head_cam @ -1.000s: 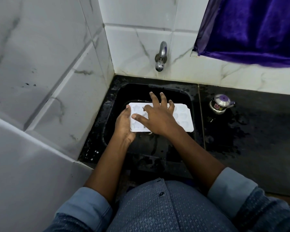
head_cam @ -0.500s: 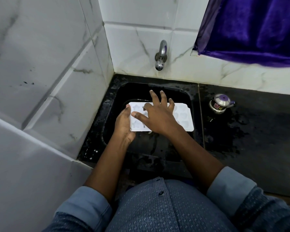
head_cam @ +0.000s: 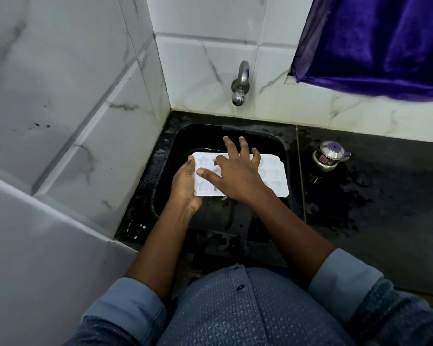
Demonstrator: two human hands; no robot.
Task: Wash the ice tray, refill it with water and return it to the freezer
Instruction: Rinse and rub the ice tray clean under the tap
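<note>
Your left hand [head_cam: 185,188] gripped the white plastic ice tray [head_cam: 273,177]; right hand [head_cam: 235,176] rested on it, fingers spread.

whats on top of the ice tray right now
The right hand lies spread over the middle of the ice tray, fingers fairly straight. The left hand holds its left end. Shaped moulds show either side; those beneath the palm are covered.

No legible text, red label [head_cam: 323,160] on small steel pot [head_cam: 332,151] too blurred
</note>
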